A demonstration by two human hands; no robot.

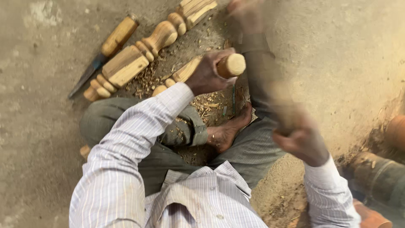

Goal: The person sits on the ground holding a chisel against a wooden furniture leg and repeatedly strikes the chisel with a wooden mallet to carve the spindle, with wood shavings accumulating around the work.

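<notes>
My left hand is shut around the round wooden handle of a chisel, which stands upright with its thin blade pointing down toward my lap. A turned wooden leg lies under that hand, its beaded end poking out to the left. Lower right, my right hand is blurred by motion and grips a wooden mallet, itself only a blur rising above the hand. I sit cross-legged on the floor, and one bare foot rests among wood chips.
A second turned wooden leg lies on the floor at upper left. Beside it is a spare chisel with a wooden handle and dark blade. Wood chips litter my lap. Dark cylindrical pieces lie at the right edge.
</notes>
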